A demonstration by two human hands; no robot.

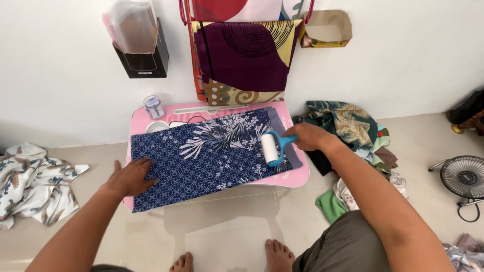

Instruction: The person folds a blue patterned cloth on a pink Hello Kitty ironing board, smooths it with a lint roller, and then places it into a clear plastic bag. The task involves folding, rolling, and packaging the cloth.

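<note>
A dark blue patterned cloth (204, 158) lies spread over a small pink table (298, 177). My left hand (130, 178) rests flat on the cloth's left part, fingers apart, pressing it down. My right hand (308, 136) grips the blue handle of a lint roller (271, 148), whose white roll lies on the right end of the cloth.
A small jar (154, 106) stands at the table's back left. Folded patterned cloths (243, 57) hang on the wall behind, between a black holder (143, 61) and a cardboard box (328, 29). Cloth piles lie left (26, 183) and right (353, 129). A small fan (471, 178) sits at right.
</note>
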